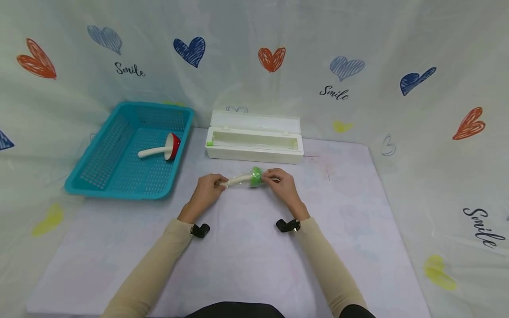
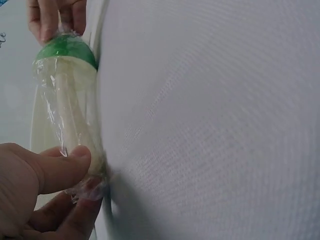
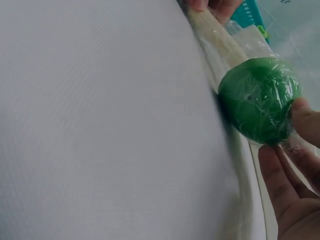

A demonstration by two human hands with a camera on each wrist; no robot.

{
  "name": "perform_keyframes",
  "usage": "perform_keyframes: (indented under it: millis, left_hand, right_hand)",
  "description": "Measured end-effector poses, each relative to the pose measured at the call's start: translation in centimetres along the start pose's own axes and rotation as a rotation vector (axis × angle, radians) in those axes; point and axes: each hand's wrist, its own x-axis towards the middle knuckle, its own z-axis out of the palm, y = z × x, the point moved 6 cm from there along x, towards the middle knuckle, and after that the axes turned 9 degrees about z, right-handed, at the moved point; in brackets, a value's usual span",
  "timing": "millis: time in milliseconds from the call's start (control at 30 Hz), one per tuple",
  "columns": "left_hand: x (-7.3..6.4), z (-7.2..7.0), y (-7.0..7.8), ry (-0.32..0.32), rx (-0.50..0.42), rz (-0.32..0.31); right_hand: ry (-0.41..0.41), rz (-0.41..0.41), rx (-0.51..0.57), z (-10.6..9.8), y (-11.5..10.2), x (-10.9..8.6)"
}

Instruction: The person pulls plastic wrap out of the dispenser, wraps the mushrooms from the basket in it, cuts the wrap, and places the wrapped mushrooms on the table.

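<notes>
A mushroom-shaped object with a green cap point(image 1: 256, 176) and a pale stem point(image 2: 74, 107) lies on the table, wrapped in clear plastic film point(image 3: 285, 75). At the stem's end, my left hand point(image 1: 207, 190) pinches the film and stem tip between thumb and fingers. Beyond the cap, my right hand point(image 1: 284, 186) pinches gathered film, its thumb by the edge of the cap. The green dome faces the right hand, and the stem points toward the left.
Behind the hands stands a white box point(image 1: 254, 155) with its lid point(image 1: 256, 122) raised. To the left is a blue-green basket point(image 1: 119, 194) holding a red-capped mushroom-shaped object point(image 1: 169, 148). A white cloth point(image 1: 238, 265) covers the table, and a printed curtain point(image 1: 230, 26) hangs behind.
</notes>
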Motion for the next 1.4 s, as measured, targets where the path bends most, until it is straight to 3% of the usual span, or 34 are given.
perform_keyframes:
  millis: [300, 567, 700, 867, 1100, 1233, 1400]
  left_hand:
    - [-0.2, -0.2, -1.0, 0.056, -0.025, -0.060]
    - [0.3, -0.6, -1.3, 0.066, -0.070, -0.036]
    - [0.4, -0.6, -1.5, 0.031, -0.084, -0.035]
    - [0.3, -0.8, -1.3, 0.020, -0.108, -0.036]
    - [0.4, -0.6, -1.7, 0.049, -0.133, -0.098]
    - [0.3, -0.5, -1.5, 0.052, -0.101, -0.106]
    - [0.1, 0.2, -1.2, -0.004, -0.061, -0.082]
  right_hand:
    - [-0.069, 0.033, 0.075, 1.1, 0.6, 0.1]
    - [-0.029, 0.009, 0.073, 0.6, -0.3, 0.1]
    - [0.007, 0.023, 0.095, 0.4, -0.2, 0.2]
    - [0.049, -0.024, -0.009, 0.2, -0.7, 0.2]
    - [-0.030, -0.006, -0.080, 0.8, -0.6, 0.0]
    - [0.029, -0.034, -0.073, 0.7, -0.4, 0.1]
    - [0.108, -0.050, -0.029, 0.6, -0.2, 0.4]
